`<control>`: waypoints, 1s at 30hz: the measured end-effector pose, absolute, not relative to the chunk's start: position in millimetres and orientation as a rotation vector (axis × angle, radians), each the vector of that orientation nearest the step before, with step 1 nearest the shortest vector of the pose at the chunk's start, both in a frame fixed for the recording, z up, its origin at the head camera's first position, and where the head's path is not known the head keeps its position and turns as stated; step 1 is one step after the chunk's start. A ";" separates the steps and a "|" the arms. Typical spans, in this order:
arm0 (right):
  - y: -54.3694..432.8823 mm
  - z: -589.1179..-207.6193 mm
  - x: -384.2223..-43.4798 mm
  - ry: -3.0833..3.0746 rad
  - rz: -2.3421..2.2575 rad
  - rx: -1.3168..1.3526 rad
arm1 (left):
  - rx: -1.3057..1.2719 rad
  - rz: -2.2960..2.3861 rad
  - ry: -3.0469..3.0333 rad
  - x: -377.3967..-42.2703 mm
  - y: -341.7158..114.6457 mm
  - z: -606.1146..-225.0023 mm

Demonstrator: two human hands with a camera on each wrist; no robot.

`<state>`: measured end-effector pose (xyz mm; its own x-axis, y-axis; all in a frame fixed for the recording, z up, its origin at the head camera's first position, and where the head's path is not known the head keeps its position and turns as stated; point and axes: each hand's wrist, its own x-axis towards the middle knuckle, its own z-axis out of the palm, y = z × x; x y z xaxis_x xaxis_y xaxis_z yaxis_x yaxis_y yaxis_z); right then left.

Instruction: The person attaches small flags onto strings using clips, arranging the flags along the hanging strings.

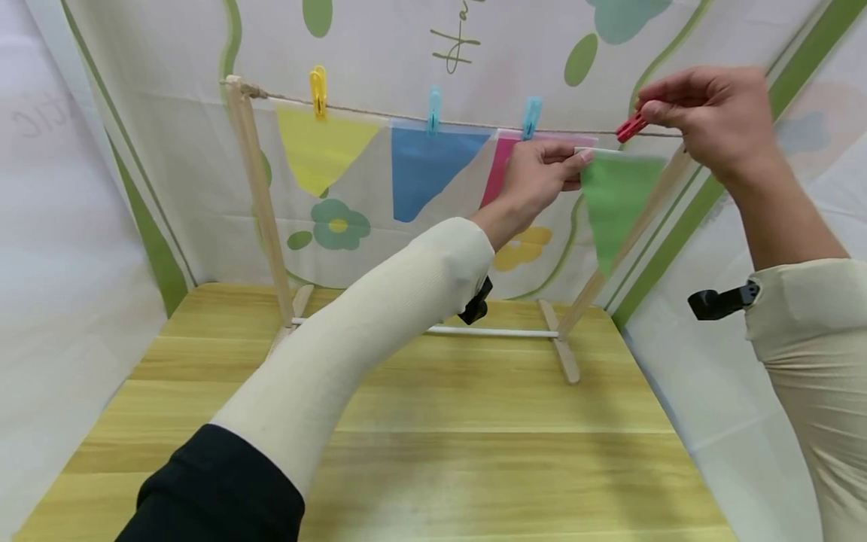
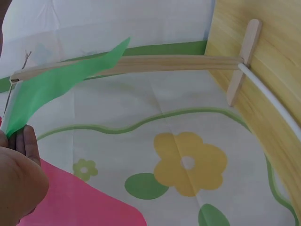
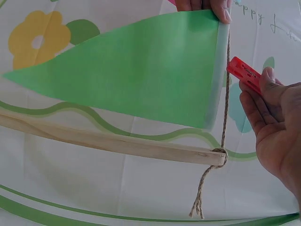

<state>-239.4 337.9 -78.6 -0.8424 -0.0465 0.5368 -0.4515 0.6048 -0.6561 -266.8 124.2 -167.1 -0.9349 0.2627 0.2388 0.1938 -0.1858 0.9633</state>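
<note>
My left hand (image 1: 535, 177) pinches the upper left corner of a green pennant (image 1: 616, 203), which hangs just below the twine (image 3: 225, 113) near its right end. Between the thumb and fingers of my right hand (image 1: 728, 117) is a red clothespin (image 3: 244, 74); its tip is at the twine, above the pennant's top edge. Left of these, a pink pennant (image 1: 497, 169) hangs from a blue clothespin (image 1: 531, 118), partly hidden behind my left hand. A blue pennant (image 1: 433, 169) hangs from another blue clothespin (image 1: 433, 111), and a yellow pennant (image 1: 321, 147) from a yellow clothespin (image 1: 317, 92).
Two wooden posts (image 1: 260, 203) hold the twine, tied around their tops. A white rod (image 1: 501, 331) joins them low down, above flat wooden feet (image 1: 561, 350) on the wood-grain table (image 1: 433, 452). Behind stands a white cloth backdrop (image 1: 379, 45) with printed flowers.
</note>
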 end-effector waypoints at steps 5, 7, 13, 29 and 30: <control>340.6 -74.5 -240.5 -2.358 1.157 0.367 | 0.543 2.343 1.963 -267.0 130.5 -164.0; 341.2 -72.5 -240.6 -2.347 1.190 0.362 | 0.562 2.352 1.952 -266.8 133.2 -163.3; 340.9 -67.8 -241.3 -2.341 1.161 0.346 | 0.546 2.355 1.986 -266.6 140.9 -161.6; 344.9 -57.4 -242.9 -2.494 1.081 0.244 | 0.377 2.388 2.043 -270.5 147.3 -156.6; 344.6 -57.0 -243.0 -2.501 1.063 0.244 | 0.370 2.391 2.042 -270.7 147.6 -156.0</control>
